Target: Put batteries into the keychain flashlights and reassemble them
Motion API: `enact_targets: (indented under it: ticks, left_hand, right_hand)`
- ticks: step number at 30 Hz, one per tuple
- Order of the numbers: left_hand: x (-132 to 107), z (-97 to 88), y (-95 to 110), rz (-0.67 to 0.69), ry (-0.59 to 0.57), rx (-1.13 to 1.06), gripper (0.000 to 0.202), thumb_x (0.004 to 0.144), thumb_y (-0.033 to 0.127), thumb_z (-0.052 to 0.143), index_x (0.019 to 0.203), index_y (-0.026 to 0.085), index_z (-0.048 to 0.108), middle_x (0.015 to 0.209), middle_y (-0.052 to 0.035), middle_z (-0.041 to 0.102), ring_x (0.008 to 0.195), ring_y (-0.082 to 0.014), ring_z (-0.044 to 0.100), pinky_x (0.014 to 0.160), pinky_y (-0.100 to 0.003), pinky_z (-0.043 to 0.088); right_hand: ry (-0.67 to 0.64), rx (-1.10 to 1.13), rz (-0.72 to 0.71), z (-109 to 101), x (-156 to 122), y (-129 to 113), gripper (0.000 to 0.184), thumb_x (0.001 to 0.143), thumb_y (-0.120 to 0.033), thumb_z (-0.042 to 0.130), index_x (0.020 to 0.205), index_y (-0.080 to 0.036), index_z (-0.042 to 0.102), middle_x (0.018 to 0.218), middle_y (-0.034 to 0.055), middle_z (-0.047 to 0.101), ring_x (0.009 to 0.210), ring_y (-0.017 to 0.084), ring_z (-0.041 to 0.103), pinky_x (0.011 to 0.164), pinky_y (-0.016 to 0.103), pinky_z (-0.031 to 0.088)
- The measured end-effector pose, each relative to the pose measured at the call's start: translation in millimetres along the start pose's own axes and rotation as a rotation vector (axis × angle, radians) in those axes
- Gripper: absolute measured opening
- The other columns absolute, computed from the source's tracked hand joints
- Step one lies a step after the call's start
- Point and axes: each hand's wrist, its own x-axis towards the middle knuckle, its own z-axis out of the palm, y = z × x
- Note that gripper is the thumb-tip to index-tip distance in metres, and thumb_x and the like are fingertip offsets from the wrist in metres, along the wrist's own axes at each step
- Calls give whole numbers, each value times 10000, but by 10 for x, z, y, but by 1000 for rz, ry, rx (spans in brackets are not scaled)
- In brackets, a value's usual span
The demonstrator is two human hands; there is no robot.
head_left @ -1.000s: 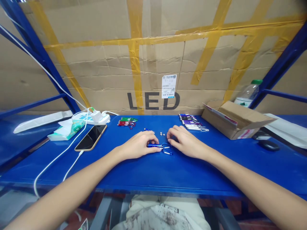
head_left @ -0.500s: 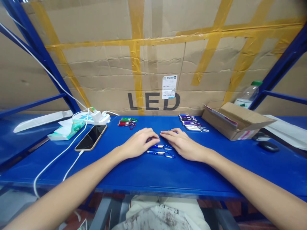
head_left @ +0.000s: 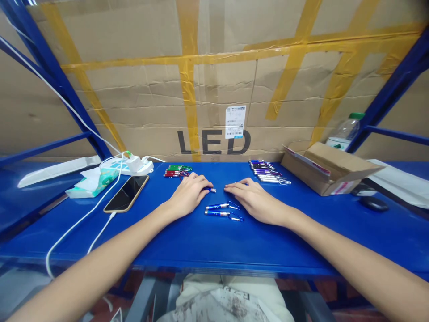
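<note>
The person's left hand point(head_left: 191, 194) was bent nearly closed, thumb and fingertips pinching a dark blue metal tube with a silvery end point(head_left: 210, 190). Only that end showed; the rest lay behind the fingers, so its length, and whether it touched the table, could not be told.

The right hand point(head_left: 257, 202) was palm down, its fingers lightly bent and close together, pointing toward the left hand but well apart from it. Its underside was hidden, so whether it had hold of anything could not be told. A scrap of dark blue point(head_left: 241, 182) showed just beyond its fingers, too covered to identify.

Between the hands, on the blue tabletop point(head_left: 187, 241), lay two slim blue metal penlights with silvery bands and blue clips, one upper point(head_left: 216, 206) and one lower point(head_left: 217, 213). The upper one's clip ran close to the right hand's thumb side; the small print on both was unreadable.

Farther back, a row of purple, black and silver penlights point(head_left: 264, 171) overlapped, making their number hard to count. The left hand partly covered the red clips of the green and red penlights point(head_left: 172, 171).
</note>
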Motion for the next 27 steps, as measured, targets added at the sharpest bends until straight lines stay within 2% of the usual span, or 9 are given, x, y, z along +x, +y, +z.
enact_targets:
  ticks: [3, 7, 13, 20, 27]
  left_hand:
    - [0, -12, 12, -1, -9, 3, 307, 1110, 349, 534, 1274, 211, 754, 1218, -112, 731, 1100, -290, 582, 1028, -455, 471]
    - [-5, -3, 29, -20, -8, -36, 307, 1106, 352, 546, 1271, 209, 761, 1206, -113, 733, 1087, -291, 592, 1015, -457, 483]
    - [7, -39, 127, -53, 61, -197, 189, 1077, 287, 608, 1195, 232, 745, 1194, -65, 778, 1129, -272, 654, 1038, -438, 508]
    - [31, -59, 219, -149, 92, -483, 119, 1005, 256, 672, 1120, 229, 687, 1103, -21, 801, 928, -200, 733, 826, -332, 552]
    - [23, -28, 200, -128, 75, -563, 127, 1017, 297, 658, 1121, 227, 642, 1135, -40, 798, 998, -203, 745, 873, -337, 545]
  right_hand:
    - [29, -24, 0, -41, 21, -22, 393, 1126, -222, 388, 1353, -219, 709, 1345, 127, 740, 1123, 319, 580, 981, 527, 525]
    - [43, -46, 14, -80, 38, -37, 332, 1102, -189, 423, 1203, -214, 738, 1167, 120, 758, 1005, 298, 577, 921, 483, 507]
    - [19, -41, 23, -68, 36, -18, 387, 1084, -162, 438, 1380, -194, 686, 1257, 145, 737, 1041, 311, 587, 943, 488, 495]
    - [0, -99, 37, -78, 46, -24, 294, 1093, -182, 466, 1191, -200, 742, 1118, 126, 735, 986, 294, 589, 890, 432, 458]
    - [-10, -83, 33, -70, 51, -18, 254, 1097, -178, 474, 1138, -183, 724, 1101, 120, 723, 988, 288, 591, 904, 428, 434]
